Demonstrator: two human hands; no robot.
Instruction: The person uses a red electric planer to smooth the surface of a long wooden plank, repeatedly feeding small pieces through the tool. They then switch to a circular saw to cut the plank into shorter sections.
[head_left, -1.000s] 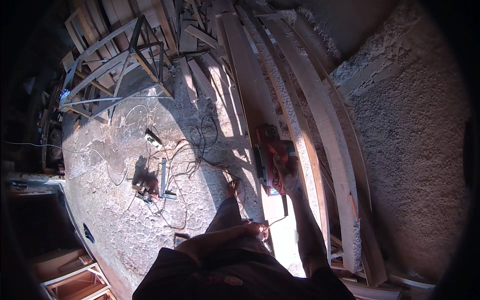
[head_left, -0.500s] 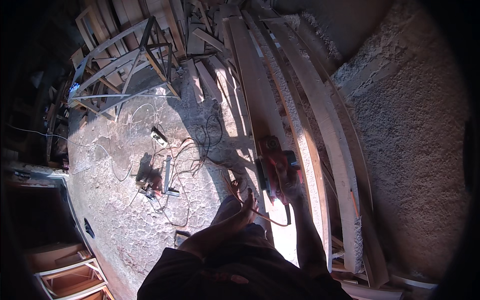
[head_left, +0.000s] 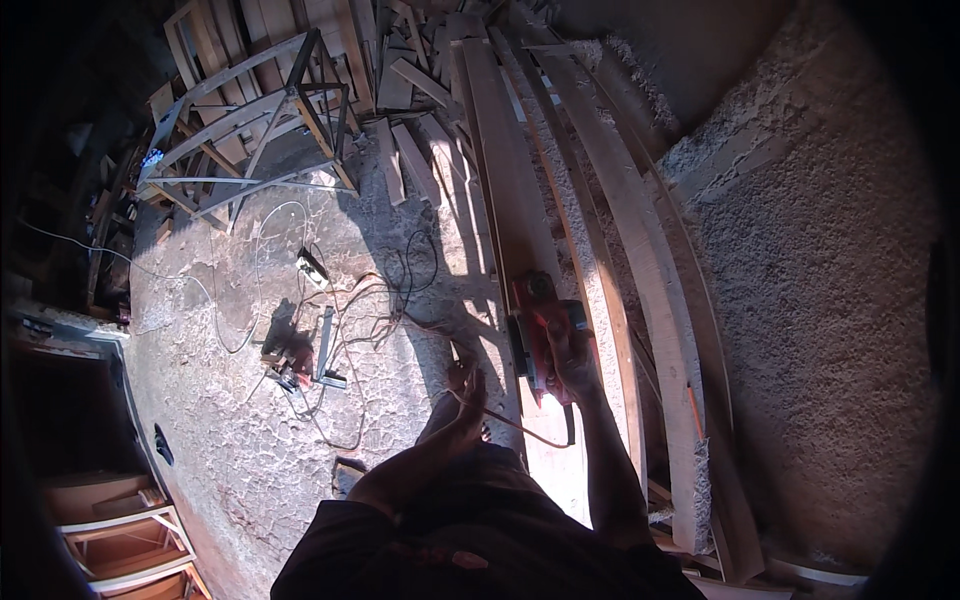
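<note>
The red power tool (head_left: 545, 325) sits on the far-running pale board (head_left: 512, 200), right of the person's middle, its near end above a brightly sunlit stretch of the wood; the right hand (head_left: 573, 365) lies over the tool from the near right side, its fingers wrapped round the tool's top; a brownish cord (head_left: 530, 434) leaves the tool's near end and curves left to the left hand (head_left: 470, 402), which is raised over the person's leg, well apart from the tool; its fingers look straight and point to the far side, but I cannot tell whether the thumb or palm pins the cord; to the right of the worked board lie more long boards (head_left: 625, 195), some curved, with a thin orange stick (head_left: 696, 412) on the near end of one; to the left, on the cracked floor (head_left: 240, 455), are a tangle of cords (head_left: 400, 312), a small pale box (head_left: 312, 267) and a grey bar (head_left: 325, 345); at the far left stands an open wooden frame (head_left: 245, 120); loose planks (head_left: 415, 165) lie between it and the long boards.
</note>
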